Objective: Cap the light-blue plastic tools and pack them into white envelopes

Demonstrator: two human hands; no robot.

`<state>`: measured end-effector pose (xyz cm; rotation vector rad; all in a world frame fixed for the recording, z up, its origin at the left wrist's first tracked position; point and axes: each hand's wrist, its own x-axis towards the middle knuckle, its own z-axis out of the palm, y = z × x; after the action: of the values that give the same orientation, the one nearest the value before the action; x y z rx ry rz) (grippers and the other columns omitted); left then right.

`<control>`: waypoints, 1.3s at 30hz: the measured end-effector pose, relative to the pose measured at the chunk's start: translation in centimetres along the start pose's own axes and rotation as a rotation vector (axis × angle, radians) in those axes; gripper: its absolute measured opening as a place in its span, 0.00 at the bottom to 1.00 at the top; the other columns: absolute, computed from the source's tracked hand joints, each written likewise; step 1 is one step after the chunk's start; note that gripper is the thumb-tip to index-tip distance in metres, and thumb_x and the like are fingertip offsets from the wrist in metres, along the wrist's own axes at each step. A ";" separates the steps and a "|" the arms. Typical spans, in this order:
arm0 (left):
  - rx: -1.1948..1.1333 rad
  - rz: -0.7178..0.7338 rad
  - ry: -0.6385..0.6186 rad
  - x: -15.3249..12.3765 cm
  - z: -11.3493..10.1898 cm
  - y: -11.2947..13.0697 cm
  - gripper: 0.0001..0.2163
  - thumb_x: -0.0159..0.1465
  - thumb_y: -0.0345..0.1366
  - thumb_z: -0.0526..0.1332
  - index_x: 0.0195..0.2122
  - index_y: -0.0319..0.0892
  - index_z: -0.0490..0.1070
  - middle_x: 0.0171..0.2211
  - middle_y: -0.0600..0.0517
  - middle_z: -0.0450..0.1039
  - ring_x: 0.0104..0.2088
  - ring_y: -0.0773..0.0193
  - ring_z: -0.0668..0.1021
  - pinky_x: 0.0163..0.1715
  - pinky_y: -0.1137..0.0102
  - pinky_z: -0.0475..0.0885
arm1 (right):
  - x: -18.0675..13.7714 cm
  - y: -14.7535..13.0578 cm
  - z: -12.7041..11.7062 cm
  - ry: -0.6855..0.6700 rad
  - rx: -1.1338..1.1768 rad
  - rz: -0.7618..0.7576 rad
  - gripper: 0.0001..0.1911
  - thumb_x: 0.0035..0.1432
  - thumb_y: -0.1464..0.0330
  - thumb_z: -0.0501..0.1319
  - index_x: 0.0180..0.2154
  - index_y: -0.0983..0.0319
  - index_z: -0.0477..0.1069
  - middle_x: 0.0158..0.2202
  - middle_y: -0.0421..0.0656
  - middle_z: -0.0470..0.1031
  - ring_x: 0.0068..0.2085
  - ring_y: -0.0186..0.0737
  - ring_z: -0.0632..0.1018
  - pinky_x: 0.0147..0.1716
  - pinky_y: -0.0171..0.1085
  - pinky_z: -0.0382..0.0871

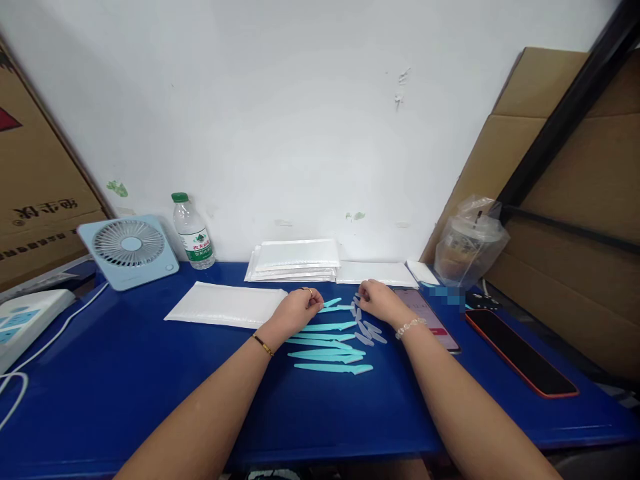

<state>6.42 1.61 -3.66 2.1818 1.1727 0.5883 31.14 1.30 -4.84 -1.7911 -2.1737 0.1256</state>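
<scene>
Blue table [125, 373] fills the lower view, a plain white wall [300, 120] behind it, with cardboard boxes leaning in on the left [35, 187] and on the right [590, 200]. Along the back edge stand a pale blue fan [131, 249], a water bottle [193, 232], a stack of white padded mailers [295, 260] and a bagged plastic cup [470, 243]; one loose mailer [225, 305] lies flat just left of the hands. Mid-table, a row of teal blades [327, 350] lies side by side, with clear caps [369, 330] scattered at their right ends. The left hand [297, 308] is curled, fingertips pinched narrow on the end of the topmost blade [334, 305]. The right hand [377, 300] is curled too, tips down among the caps; whether it grips one, I cannot tell. Two phones [520, 352] lie to the right.
</scene>
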 end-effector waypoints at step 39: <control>0.282 0.127 0.066 -0.2 0.2 0.8 0.12 0.56 0.44 0.60 0.40 0.47 0.72 0.39 0.52 0.71 0.38 0.61 0.73 0.35 0.70 0.66 | -0.7 -0.3 -1.5 0.038 0.268 0.024 0.06 0.51 0.69 0.58 0.29 0.61 0.73 0.29 0.41 0.74 0.30 0.37 0.73 0.32 0.35 0.63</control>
<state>6.86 1.06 -3.28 2.5069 1.2202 0.5805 31.46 0.37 -3.48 -1.6542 -2.0013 0.3668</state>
